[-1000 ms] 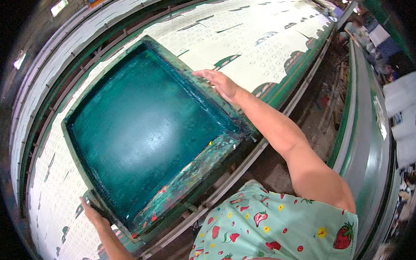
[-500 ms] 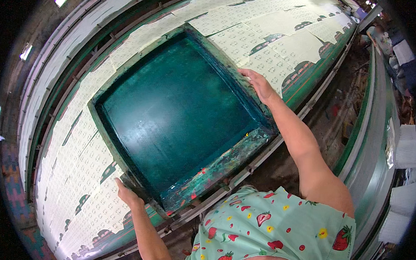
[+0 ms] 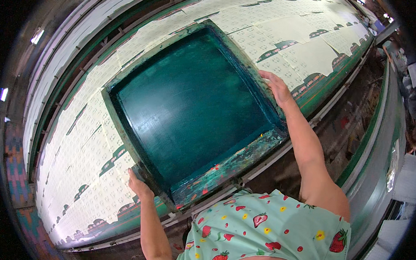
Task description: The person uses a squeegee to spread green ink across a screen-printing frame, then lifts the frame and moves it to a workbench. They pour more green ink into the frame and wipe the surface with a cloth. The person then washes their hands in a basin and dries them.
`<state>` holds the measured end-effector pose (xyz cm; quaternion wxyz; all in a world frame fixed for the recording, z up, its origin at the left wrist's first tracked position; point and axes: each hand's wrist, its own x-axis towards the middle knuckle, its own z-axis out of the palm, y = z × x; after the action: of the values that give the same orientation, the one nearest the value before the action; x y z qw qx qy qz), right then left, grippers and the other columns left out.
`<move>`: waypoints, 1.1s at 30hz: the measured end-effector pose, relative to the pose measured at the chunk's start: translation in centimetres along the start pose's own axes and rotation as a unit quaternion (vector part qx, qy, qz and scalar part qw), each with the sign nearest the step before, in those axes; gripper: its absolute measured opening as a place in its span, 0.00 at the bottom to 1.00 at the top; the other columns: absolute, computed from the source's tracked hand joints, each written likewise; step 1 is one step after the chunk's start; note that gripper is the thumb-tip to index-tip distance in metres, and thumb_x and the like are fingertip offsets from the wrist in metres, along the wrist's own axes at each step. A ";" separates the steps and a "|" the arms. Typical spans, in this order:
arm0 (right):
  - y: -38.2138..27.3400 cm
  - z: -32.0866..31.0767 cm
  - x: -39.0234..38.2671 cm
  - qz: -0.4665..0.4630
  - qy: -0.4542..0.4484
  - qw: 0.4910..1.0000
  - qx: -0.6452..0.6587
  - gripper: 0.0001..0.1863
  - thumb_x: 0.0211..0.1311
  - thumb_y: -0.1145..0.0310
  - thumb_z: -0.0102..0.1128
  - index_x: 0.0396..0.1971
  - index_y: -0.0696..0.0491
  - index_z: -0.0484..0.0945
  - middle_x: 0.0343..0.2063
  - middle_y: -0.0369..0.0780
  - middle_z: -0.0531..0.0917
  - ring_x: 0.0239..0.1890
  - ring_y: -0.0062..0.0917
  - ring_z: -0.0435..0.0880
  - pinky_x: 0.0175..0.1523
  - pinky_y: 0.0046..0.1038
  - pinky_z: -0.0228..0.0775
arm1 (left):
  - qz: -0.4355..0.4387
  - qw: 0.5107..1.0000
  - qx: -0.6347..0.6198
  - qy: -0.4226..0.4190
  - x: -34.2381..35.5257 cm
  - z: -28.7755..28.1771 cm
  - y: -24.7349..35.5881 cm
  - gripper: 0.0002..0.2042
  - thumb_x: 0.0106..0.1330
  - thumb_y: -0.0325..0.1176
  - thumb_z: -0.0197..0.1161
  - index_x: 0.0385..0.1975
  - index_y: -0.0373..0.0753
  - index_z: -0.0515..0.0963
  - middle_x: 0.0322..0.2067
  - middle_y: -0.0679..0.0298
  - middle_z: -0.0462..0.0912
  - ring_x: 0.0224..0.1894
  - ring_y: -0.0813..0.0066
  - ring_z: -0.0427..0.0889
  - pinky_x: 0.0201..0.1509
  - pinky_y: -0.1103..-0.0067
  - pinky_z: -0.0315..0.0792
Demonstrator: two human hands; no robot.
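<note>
A large square screen-printing frame (image 3: 189, 107) with a dark teal mesh sits tilted in the view over the long printing table. Its wooden rim is stained green, with red and yellow specks along the near side. My left hand (image 3: 140, 186) grips the lower left side, thumb up and the other fingers mostly hidden. My right hand (image 3: 278, 89) is closed round the right side, fingers along the outer edge. Beneath and around the frame, pale printed sheets (image 3: 67, 158) with small repeated motifs cover the table. Dark green scalloped shapes show between them.
A metal rail (image 3: 259, 168) runs along the table's near edge, close to my body. Another long table (image 3: 374, 170) stands to the right, with pale stacks (image 3: 406, 182) beyond it. Further sheet-covered tables (image 3: 54, 66) lie across a gap at the far left.
The view has shifted a little. The frame has moved slightly right over the sheets with both hands still on it, uncovering more of a dark shape by its left side.
</note>
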<state>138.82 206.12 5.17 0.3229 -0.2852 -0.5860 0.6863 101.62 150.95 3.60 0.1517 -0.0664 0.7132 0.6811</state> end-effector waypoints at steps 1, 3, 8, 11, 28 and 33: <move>0.0 -0.3 0.3 -0.004 -0.019 0.999 0.033 0.38 0.81 0.41 0.55 0.70 0.61 0.79 0.66 0.46 0.82 0.68 0.36 0.78 0.76 0.39 0.64 | 0.005 1.000 0.003 -0.009 -0.2 0.1 0.1 0.28 0.85 0.52 0.57 0.54 0.26 0.85 0.46 0.57 0.89 0.44 0.67 0.87 0.52 0.69 0.81; 0.2 -0.8 0.6 0.001 -0.025 0.999 0.034 0.38 0.81 0.41 0.55 0.69 0.62 0.79 0.66 0.45 0.82 0.68 0.35 0.78 0.76 0.40 0.64 | 0.022 0.999 0.014 -0.021 -0.4 0.6 0.2 0.28 0.86 0.52 0.57 0.53 0.26 0.85 0.46 0.56 0.90 0.43 0.67 0.86 0.52 0.69 0.80; 1.2 0.5 -0.3 -0.035 0.004 0.981 -0.190 0.29 0.76 0.52 0.65 0.68 0.55 0.82 0.66 0.46 0.82 0.69 0.42 0.78 0.77 0.45 0.65 | 0.037 0.997 0.065 -0.023 0.1 0.6 -0.3 0.29 0.86 0.53 0.56 0.52 0.25 0.85 0.44 0.56 0.90 0.43 0.67 0.86 0.53 0.70 0.79; -1.9 6.4 -5.8 -0.192 -0.034 0.822 -0.536 0.24 0.65 0.64 0.75 0.61 0.48 0.87 0.64 0.47 0.83 0.70 0.47 0.78 0.76 0.48 0.68 | 0.035 0.996 0.083 -0.011 -0.6 1.2 0.0 0.31 0.86 0.55 0.56 0.51 0.25 0.86 0.43 0.56 0.90 0.42 0.68 0.85 0.53 0.70 0.79; 0.0 21.3 -20.5 -0.297 -0.306 0.694 -0.580 0.23 0.59 0.72 0.65 0.56 0.49 0.87 0.51 0.41 0.89 0.55 0.38 0.88 0.59 0.42 0.79 | 0.043 0.949 0.311 0.028 1.8 1.6 -2.1 0.42 0.84 0.66 0.45 0.48 0.22 0.86 0.48 0.30 0.87 0.54 0.32 0.84 0.62 0.51 0.74; -1.8 23.2 -17.9 -0.150 -0.362 0.686 -0.613 0.20 0.62 0.74 0.64 0.54 0.46 0.87 0.44 0.41 0.89 0.50 0.43 0.90 0.54 0.48 0.81 | 0.082 0.936 0.337 0.054 1.1 1.8 -1.3 0.40 0.83 0.65 0.45 0.52 0.25 0.86 0.49 0.35 0.89 0.55 0.37 0.86 0.63 0.56 0.75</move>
<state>132.42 178.04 10.64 -0.0629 -0.0571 -0.9823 0.1667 101.17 152.76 1.93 0.0700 0.0109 0.9109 0.4066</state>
